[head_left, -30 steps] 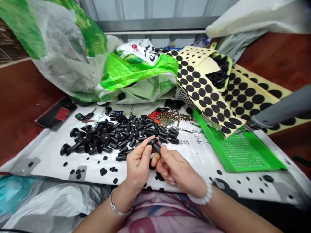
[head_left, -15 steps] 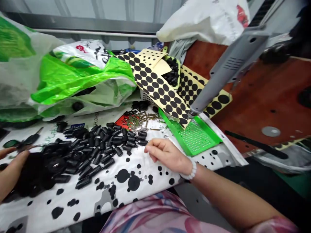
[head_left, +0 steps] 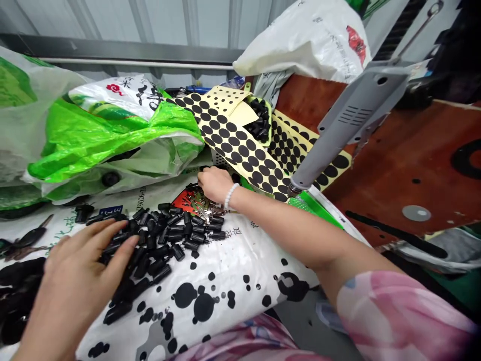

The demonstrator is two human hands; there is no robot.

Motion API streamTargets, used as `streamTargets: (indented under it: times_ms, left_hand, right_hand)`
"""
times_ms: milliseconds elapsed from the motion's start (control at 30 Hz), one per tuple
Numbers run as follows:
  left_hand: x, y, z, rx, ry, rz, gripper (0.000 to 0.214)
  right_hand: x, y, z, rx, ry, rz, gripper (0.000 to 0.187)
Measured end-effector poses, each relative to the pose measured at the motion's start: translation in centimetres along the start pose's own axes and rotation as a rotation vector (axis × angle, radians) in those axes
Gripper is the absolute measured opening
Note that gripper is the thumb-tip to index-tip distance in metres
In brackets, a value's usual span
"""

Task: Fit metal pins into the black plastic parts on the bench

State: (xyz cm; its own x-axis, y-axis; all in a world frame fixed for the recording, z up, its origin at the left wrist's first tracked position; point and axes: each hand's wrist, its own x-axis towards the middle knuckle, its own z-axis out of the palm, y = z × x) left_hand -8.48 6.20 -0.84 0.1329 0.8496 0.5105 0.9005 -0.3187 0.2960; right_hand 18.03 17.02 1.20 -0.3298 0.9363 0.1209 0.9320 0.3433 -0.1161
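My left hand (head_left: 80,276) is over the left side of a heap of black plastic cylinders (head_left: 176,233). Its fingers are apart, thumb away from the rest, and no piece shows in its grip. Farther back, my right hand (head_left: 216,184), wearing a white bead bracelet (head_left: 230,195), has curled fingers at a small pile of black parts (head_left: 205,171). Whatever its fingertips pinch is hidden. Just in front of that hand lie loose metal screws (head_left: 205,208) on a red print. Larger black parts (head_left: 18,296) lie to the left of my left hand.
A grey electric screwdriver (head_left: 334,125) hangs tilted above a green tray (head_left: 313,208), which my right forearm partly covers. Sheets of black round stickers (head_left: 233,138) lean on a container of black parts (head_left: 261,120). Green and white bags (head_left: 112,135) stand at the back left.
My right hand has moved back and left, from the front of the table to the small black parts. My left hand has come right, from the left edge to the cylinders.
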Motion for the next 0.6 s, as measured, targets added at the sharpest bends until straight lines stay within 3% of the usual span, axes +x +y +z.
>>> streamTargets:
  times_ms: [133, 267, 400, 600]
  left_hand:
    - [-1.2, 2.0, 0.5, 0.084, -0.077, 0.073, 0.052]
    - [-2.4, 1.0, 0.6, 0.058, -0.142, 0.065, 0.042]
    - [-2.8, 0.6, 1.1, 0.007, -0.157, 0.068, 0.04]
    - [-2.9, 2.6, 1.6, -0.064, -0.141, 0.089, 0.039]
  right_hand:
    - [3.1, 1.1, 1.3, -0.117, -0.006, 0.045, 0.031]
    - [3.8, 2.9, 1.9, -0.152, -0.069, 0.081, 0.031]
    - [3.0, 3.7, 1.8, -0.129, -0.128, 0.096, 0.03]
    - [0.0, 4.0, 1.6, -0.034, -0.085, 0.062, 0.031]
